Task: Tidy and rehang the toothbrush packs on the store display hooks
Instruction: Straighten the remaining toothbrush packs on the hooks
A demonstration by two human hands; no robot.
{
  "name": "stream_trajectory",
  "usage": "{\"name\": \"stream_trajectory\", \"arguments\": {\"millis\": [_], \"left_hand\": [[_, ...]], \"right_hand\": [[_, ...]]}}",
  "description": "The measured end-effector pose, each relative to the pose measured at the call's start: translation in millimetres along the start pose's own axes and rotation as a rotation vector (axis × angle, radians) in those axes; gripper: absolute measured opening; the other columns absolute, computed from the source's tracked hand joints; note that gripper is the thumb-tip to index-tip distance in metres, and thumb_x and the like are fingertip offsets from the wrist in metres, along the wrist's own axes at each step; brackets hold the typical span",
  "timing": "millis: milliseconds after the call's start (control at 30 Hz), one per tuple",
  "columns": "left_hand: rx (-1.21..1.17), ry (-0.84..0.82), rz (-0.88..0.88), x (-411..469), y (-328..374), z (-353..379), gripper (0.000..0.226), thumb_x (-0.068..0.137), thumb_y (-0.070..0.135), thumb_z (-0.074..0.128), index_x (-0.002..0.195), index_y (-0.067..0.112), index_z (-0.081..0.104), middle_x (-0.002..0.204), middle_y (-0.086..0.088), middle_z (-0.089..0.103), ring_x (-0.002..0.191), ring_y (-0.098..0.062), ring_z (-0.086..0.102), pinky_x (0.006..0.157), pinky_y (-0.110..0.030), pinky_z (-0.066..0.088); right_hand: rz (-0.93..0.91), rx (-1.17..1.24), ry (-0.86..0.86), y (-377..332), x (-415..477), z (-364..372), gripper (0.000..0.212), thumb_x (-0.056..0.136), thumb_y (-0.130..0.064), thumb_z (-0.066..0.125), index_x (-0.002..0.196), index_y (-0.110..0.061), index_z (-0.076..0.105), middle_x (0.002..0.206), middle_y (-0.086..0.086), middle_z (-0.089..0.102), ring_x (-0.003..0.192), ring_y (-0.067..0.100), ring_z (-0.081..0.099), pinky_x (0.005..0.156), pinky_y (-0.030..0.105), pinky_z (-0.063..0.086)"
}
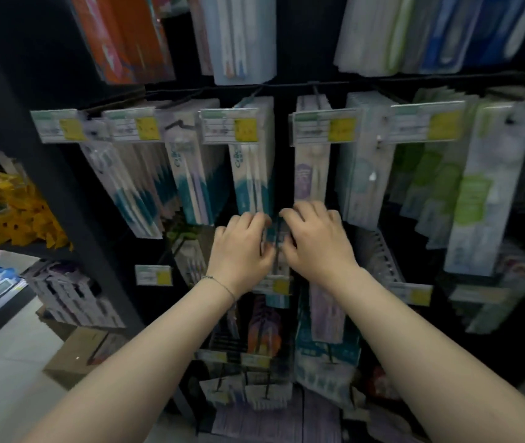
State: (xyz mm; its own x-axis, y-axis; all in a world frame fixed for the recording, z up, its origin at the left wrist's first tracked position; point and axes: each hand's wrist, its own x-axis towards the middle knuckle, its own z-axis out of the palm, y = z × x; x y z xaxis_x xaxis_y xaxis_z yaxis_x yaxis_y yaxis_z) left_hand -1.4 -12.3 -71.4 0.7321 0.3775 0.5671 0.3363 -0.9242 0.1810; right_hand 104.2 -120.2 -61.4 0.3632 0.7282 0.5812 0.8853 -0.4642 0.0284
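Black store display panel (282, 148) fills the frame, with rows of white-and-teal toothbrush packs (248, 174) hanging from thin metal hooks (317, 92) behind yellow-and-white price tags (229, 131). At the centre of the frame the left hand (242, 247) and right hand (315, 241) meet, fingers curled around a narrow teal pack (275, 233) gripped between them, just below the middle row.

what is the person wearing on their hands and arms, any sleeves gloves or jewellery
No gloves, and no sleeves in view: both arms are bare to the frame edge. The left hand has a thin chain bracelet at the wrist. The right hand and its wrist show no watch or ring.
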Motion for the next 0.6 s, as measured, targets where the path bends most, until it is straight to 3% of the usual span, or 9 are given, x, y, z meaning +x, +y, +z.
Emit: {"name": "stream_trajectory", "arguments": {"millis": [200,300,367,433,533,600], "left_hand": [[-0.051,-0.019,0.053,9.6,75.5,28.9,0.031,0.084,0.027,0.055,0.113,0.016,0.056,0.102,-0.001,0.059,0.098,-0.026,0.056,0.075,-0.04,0.043],[-0.116,-0.037,0.056,13.5,112.1,41.9,0.043,0.081,0.037,0.039,0.115,0.016,0.055,0.105,-0.002,0.062,0.099,-0.026,0.057,0.076,-0.041,0.046],[-0.237,-0.049,0.032,15.9,133.9,51.5,0.04,0.082,0.035,0.041,0.116,0.018,0.053,0.108,0.0,0.061,0.101,-0.024,0.058,0.078,-0.044,0.049],[-0.39,-0.056,-0.006,18.9,154.7,59.7,0.033,0.086,0.028,0.048,0.118,0.019,0.05,0.111,0.001,0.058,0.104,-0.021,0.056,0.083,-0.045,0.049],[-0.606,-0.063,-0.068,24.1,186.0,65.2,0.033,0.094,0.02,0.052,0.126,0.018,0.046,0.121,0.002,0.054,0.111,-0.014,0.051,0.094,-0.033,0.046],[-0.711,-0.079,-0.106,28.6,203.0,66.7,0.038,0.096,0.02,0.051,0.132,0.02,0.042,0.126,0.002,0.05,0.113,-0.011,0.05,0.098,-0.032,0.045]], "right_hand": [[0.028,0.002,0.03,69.1,-37.6,-14.1,0.035,0.069,-0.022,0.065,0.101,-0.009,0.064,0.102,0.012,0.064,0.096,0.034,0.059,0.071,0.04,0.045],[0.027,0.044,0.097,97.3,-55.7,-22.7,0.036,0.074,-0.024,0.05,0.103,-0.009,0.064,0.101,0.012,0.062,0.097,0.034,0.058,0.07,0.042,0.047],[0.04,0.054,0.142,114.9,-67.2,-29.4,0.037,0.077,-0.022,0.042,0.103,-0.008,0.064,0.106,0.014,0.062,0.102,0.036,0.058,0.073,0.044,0.049],[0.055,0.047,0.193,132.5,-78.1,-36.2,0.034,0.077,-0.018,0.046,0.105,-0.008,0.063,0.113,0.016,0.061,0.108,0.037,0.056,0.078,0.045,0.049],[0.073,0.029,0.292,157.4,-93.2,-47.4,0.035,0.079,-0.016,0.05,0.111,-0.007,0.063,0.12,0.018,0.059,0.112,0.036,0.051,0.084,0.045,0.047],[0.113,0.007,0.359,172.5,-101.8,-52.6,0.039,0.082,-0.016,0.048,0.118,-0.007,0.058,0.125,0.019,0.055,0.117,0.035,0.047,0.087,0.045,0.045]]}}
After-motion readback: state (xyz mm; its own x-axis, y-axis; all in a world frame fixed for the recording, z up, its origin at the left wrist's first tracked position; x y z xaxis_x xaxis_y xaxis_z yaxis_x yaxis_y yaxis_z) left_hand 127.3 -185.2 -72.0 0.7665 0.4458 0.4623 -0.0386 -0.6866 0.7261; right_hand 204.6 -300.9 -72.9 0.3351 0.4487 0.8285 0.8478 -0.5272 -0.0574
